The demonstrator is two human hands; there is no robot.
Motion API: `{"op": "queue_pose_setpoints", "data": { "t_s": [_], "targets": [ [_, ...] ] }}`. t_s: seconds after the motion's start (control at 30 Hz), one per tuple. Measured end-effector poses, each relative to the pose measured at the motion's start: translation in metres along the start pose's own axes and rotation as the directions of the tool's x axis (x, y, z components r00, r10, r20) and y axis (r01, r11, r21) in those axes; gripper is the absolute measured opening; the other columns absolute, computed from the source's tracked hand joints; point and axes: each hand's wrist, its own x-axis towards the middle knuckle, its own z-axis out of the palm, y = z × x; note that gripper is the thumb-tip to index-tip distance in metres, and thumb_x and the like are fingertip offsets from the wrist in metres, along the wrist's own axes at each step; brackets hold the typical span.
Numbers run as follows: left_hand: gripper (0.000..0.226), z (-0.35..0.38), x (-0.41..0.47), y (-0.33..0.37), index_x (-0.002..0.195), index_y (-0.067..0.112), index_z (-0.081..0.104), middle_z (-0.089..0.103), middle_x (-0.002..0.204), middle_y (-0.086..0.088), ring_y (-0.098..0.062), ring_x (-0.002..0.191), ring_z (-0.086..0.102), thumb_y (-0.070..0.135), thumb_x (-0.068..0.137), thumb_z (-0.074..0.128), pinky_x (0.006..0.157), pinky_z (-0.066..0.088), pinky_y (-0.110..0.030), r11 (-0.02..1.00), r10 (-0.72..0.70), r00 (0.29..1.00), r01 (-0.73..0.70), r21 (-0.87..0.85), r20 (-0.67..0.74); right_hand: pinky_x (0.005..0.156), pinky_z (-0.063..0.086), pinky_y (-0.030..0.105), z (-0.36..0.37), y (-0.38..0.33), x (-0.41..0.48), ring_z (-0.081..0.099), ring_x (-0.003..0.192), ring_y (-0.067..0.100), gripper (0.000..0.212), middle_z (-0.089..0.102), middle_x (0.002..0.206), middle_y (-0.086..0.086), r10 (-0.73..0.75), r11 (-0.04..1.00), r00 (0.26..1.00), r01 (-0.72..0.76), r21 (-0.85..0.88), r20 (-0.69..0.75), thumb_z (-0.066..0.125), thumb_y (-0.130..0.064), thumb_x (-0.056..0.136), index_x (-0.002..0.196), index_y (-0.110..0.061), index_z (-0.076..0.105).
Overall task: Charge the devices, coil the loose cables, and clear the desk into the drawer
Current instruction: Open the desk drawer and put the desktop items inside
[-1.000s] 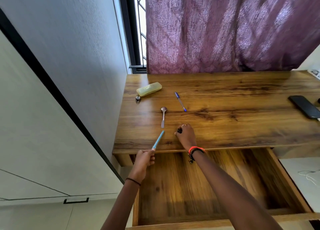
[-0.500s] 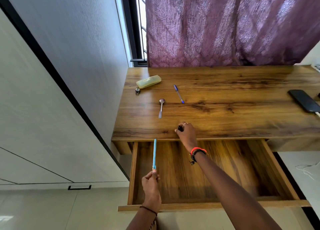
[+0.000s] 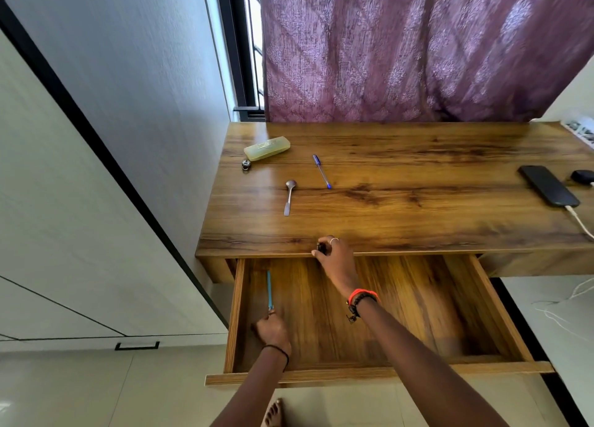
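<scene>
The wooden drawer [image 3: 501, 301] stands pulled out under the desk [image 3: 418, 182]. My left hand [image 3: 271, 330] is low inside the drawer's left side, fingers pinched on the end of a light blue pen [image 3: 269, 290] that lies along the drawer floor. My right hand [image 3: 334, 259] is at the desk's front edge, closed on a small black object [image 3: 321, 247]. On the desk lie a spoon [image 3: 289, 196], a blue pen [image 3: 321, 171], a yellow-green case [image 3: 266, 148] and a small metal item [image 3: 246, 165]. A black phone [image 3: 548, 185] lies plugged into a white cable [image 3: 578, 221].
A dark earbud case [image 3: 582, 176] sits at the right edge beside the phone. A power strip [image 3: 580, 130] is at the back right corner. A purple curtain [image 3: 418, 47] hangs behind the desk. White cupboards and a wall stand to the left. Loose white cable [image 3: 565, 311] lies on the floor.
My left hand carried the light blue pen from the desk's front edge down into the drawer. My right hand stayed at the desk edge on the small black object.
</scene>
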Motion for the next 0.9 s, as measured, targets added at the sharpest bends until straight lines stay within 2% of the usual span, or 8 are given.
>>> {"op": "queue_pose_setpoints", "data": {
  "t_s": [0.1, 0.23, 0.33, 0.47, 0.6, 0.73, 0.8, 0.9],
  "targets": [
    [0.032, 0.003, 0.007, 0.001, 0.121, -0.006, 0.047, 0.053, 0.1, -0.018, -0.031, 0.094, 0.054, 0.014, 0.096, 0.046, 0.082, 0.044, -0.038, 0.999, 0.007, 1.0, -0.006, 0.05, -0.011, 0.085, 0.051, 0.027, -0.002, -0.001, -0.005, 0.06, 0.103, 0.016, 0.033, 0.063, 0.112, 0.004, 0.015, 1.0, 0.998, -0.015, 0.011, 0.054, 0.067, -0.027, 0.084, 0.115, -0.015, 0.061],
    [0.03, 0.003, 0.016, -0.003, 0.121, -0.003, 0.05, 0.056, 0.107, -0.019, -0.033, 0.101, 0.055, 0.013, 0.095, 0.049, 0.081, 0.042, -0.036, 0.989, 0.038, 0.999, -0.042, 0.14, 0.033, 0.072, 0.041, 0.018, 0.001, 0.002, -0.017, 0.06, 0.097, 0.013, 0.034, 0.065, 0.107, 0.001, 0.044, 0.999, 0.984, -0.047, 0.012, 0.171, 0.07, -0.026, 0.082, 0.114, -0.016, 0.061],
    [0.03, 0.003, 0.015, -0.003, 0.118, -0.003, 0.049, 0.055, 0.1, -0.013, -0.027, 0.093, 0.053, 0.011, 0.092, 0.053, 0.08, 0.044, -0.035, 0.97, 0.074, 0.996, -0.084, 0.23, 0.049, 0.061, 0.036, 0.016, 0.008, 0.009, -0.024, 0.057, 0.088, 0.009, 0.033, 0.06, 0.095, -0.006, 0.089, 0.996, 0.97, -0.093, 0.01, 0.224, 0.072, -0.027, 0.08, 0.109, -0.018, 0.059],
    [0.044, -0.001, 0.011, 0.001, 0.127, 0.003, 0.039, 0.036, 0.133, -0.017, -0.032, 0.116, 0.047, 0.012, 0.089, 0.058, 0.098, 0.045, -0.045, 0.893, 0.171, 0.979, -0.203, 0.403, 0.114, 0.063, 0.039, 0.021, 0.023, 0.021, -0.031, 0.059, 0.085, 0.011, 0.031, 0.058, 0.088, -0.008, 0.123, 0.992, 0.95, -0.124, -0.016, 0.286, 0.073, -0.026, 0.078, 0.104, -0.018, 0.058],
    [0.048, -0.004, 0.005, 0.008, 0.133, 0.007, 0.037, 0.029, 0.139, -0.016, -0.033, 0.122, 0.042, 0.01, 0.089, 0.056, 0.101, 0.042, -0.046, 0.84, 0.276, 0.94, -0.336, 0.425, 0.199, 0.069, 0.044, 0.024, 0.039, 0.03, -0.03, 0.06, 0.085, 0.013, 0.03, 0.063, 0.091, -0.001, 0.145, 0.989, 0.942, -0.141, -0.035, 0.304, 0.073, -0.021, 0.078, 0.102, -0.014, 0.058],
    [0.025, -0.004, -0.009, 0.024, 0.118, 0.02, 0.051, 0.044, 0.125, -0.006, -0.017, 0.109, 0.05, 0.016, 0.094, 0.05, 0.096, 0.048, -0.039, 0.699, 0.465, 0.795, -0.6, 0.388, 0.39, 0.079, 0.051, 0.04, 0.051, 0.038, -0.031, 0.062, 0.089, 0.022, 0.016, 0.066, 0.092, 0.006, 0.108, 0.994, 0.955, -0.1, -0.041, 0.277, 0.066, -0.009, 0.079, 0.091, -0.012, 0.057],
    [0.021, -0.002, -0.014, 0.042, 0.115, 0.019, 0.054, 0.05, 0.118, -0.003, -0.009, 0.103, 0.051, 0.017, 0.095, 0.048, 0.093, 0.047, -0.03, 0.591, 0.567, 0.693, -0.719, 0.365, 0.446, 0.077, 0.051, 0.036, 0.054, 0.04, -0.032, 0.062, 0.09, 0.023, 0.012, 0.065, 0.095, 0.008, 0.097, 0.993, 0.959, -0.075, -0.092, 0.268, 0.062, -0.007, 0.082, 0.093, -0.01, 0.058],
    [0.023, 0.001, -0.008, 0.074, 0.116, 0.015, 0.054, 0.051, 0.114, 0.003, -0.007, 0.106, 0.048, 0.021, 0.096, 0.046, 0.096, 0.044, -0.029, 0.395, 0.688, 0.565, -0.818, 0.417, 0.456, 0.077, 0.05, 0.031, 0.058, 0.042, -0.033, 0.06, 0.097, 0.023, 0.019, 0.061, 0.106, 0.008, 0.128, 0.98, 0.962, -0.085, -0.177, 0.243, 0.051, -0.01, 0.091, 0.108, -0.011, 0.057]
  ]
}}
